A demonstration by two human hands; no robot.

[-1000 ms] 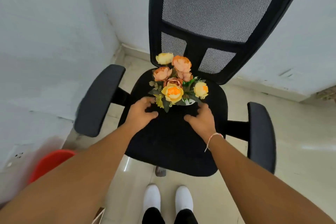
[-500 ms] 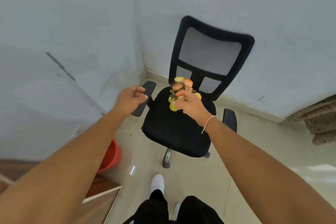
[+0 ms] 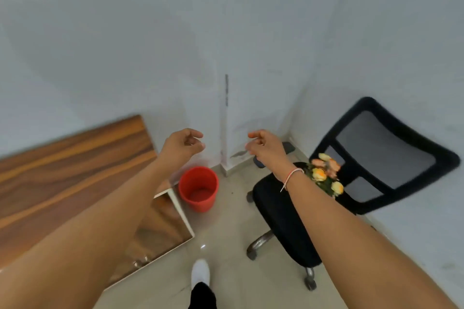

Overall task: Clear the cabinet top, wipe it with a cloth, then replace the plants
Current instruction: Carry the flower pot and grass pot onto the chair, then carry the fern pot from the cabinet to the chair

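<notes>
A pot of orange and yellow artificial flowers (image 3: 325,175) sits on the seat of a black mesh office chair (image 3: 283,211) at the right. The wooden cabinet top (image 3: 62,170) lies at the left, bare where I can see it. My left hand (image 3: 184,144) and my right hand (image 3: 263,147) hang in the air in front of the wall corner, both holding nothing, fingers loosely curled and apart. My right forearm partly covers the flowers. No cloth is in view.
A red bucket (image 3: 198,189) stands on the tiled floor between the cabinet and the chair. White walls meet in a corner behind it. The cabinet's glossy side panel (image 3: 160,228) faces the floor gap. My white shoe (image 3: 200,272) is at the bottom centre.
My hands left the flower pot on the chair seat and rose. My view swung left from the chair to the cabinet and bucket.
</notes>
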